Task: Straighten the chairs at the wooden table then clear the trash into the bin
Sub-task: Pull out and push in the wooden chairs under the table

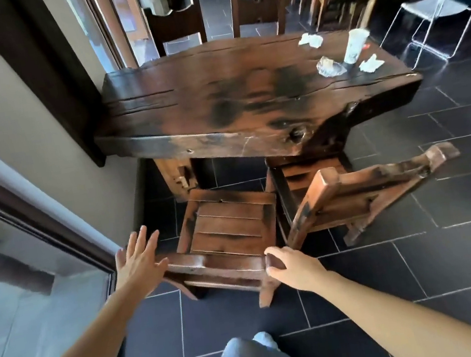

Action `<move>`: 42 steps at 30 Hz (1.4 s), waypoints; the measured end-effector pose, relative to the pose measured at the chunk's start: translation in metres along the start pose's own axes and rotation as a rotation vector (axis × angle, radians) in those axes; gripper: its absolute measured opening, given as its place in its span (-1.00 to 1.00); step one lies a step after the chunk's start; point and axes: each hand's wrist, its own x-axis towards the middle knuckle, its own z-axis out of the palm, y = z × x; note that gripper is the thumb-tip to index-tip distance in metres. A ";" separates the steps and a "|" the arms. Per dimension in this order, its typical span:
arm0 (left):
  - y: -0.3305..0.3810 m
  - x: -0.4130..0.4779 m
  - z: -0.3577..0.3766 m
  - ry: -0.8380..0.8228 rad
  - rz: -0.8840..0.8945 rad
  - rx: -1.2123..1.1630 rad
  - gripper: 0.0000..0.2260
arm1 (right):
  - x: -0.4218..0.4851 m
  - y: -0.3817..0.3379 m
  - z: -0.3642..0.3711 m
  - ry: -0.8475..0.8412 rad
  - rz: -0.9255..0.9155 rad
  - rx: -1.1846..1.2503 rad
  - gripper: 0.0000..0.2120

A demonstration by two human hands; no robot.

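A dark wooden table [215,95] stands against the wall. Below its near edge sits a wooden chair [229,225], its seat partly out from under the table. My right hand [293,266] grips the right end of that chair's backrest. My left hand [139,260] hovers open with fingers spread at the backrest's left end, thumb touching the wood. A second chair [361,190] to the right stands skewed, its back angled away. Trash lies at the table's far right: a plastic cup [356,44], crumpled napkins [310,39], a crushed wrapper [329,68] and another paper scrap [371,63].
Two more wooden chairs [177,22] [258,10] stand at the table's far side. A metal-framed chair [446,3] is at the right rear. A glass door [28,270] and wall are close on the left. Dark tiled floor [423,257] spreads to the right.
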 end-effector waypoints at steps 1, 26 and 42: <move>-0.006 0.000 0.000 0.014 0.016 0.008 -0.39 | 0.001 -0.003 0.003 0.014 0.024 0.014 -0.50; -0.091 0.068 0.048 0.066 0.330 0.098 -0.35 | 0.048 -0.027 0.059 0.715 0.147 -0.193 -0.78; -0.049 0.168 0.032 0.080 0.312 0.092 -0.37 | 0.141 -0.013 -0.037 0.500 0.322 -0.425 -0.79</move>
